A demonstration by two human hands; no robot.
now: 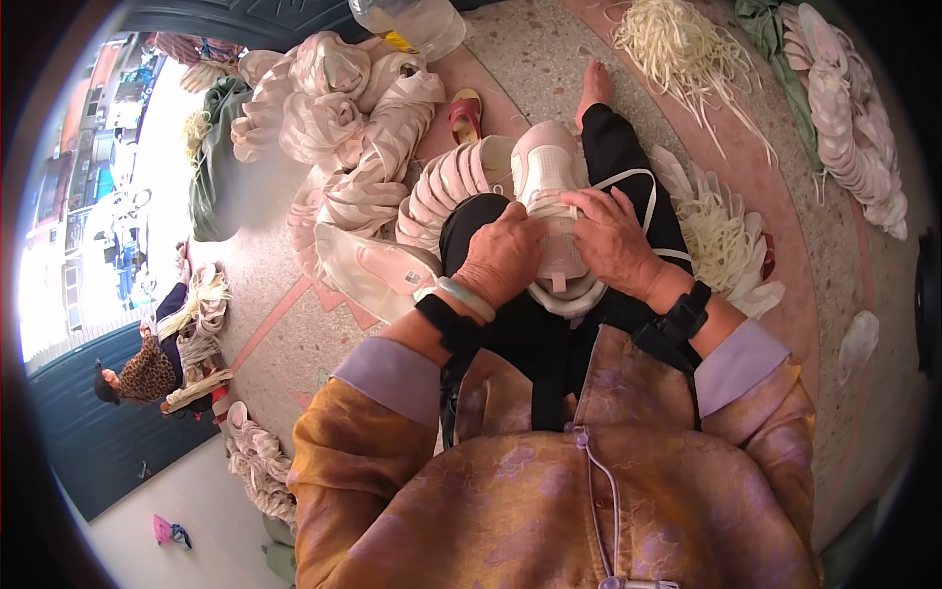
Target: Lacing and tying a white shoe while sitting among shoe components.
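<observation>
A pale pink and white sneaker upper [546, 169] lies across my lap, toe pointing away and collar toward me. My left hand [502, 257] is closed at the left side of its lacing area, the fingertips pressed against the edge. On the opposite side my right hand [616, 241] pinches a white shoelace at the eyelet row; the exact grip is partly hidden by the fingers. A loose length of the shoelace [633, 175] loops out to the right over my dark trouser leg. The tongue [561, 257] shows between both hands.
Stacked uppers [446, 201] lie left of my knee, with a larger heap [329, 103] behind them. Bundles of cream laces [677, 49] rest on the floor at far right and beside my right leg [721, 231]. A red sandal [465, 116] stands ahead. Another person [147, 371] sits at far left.
</observation>
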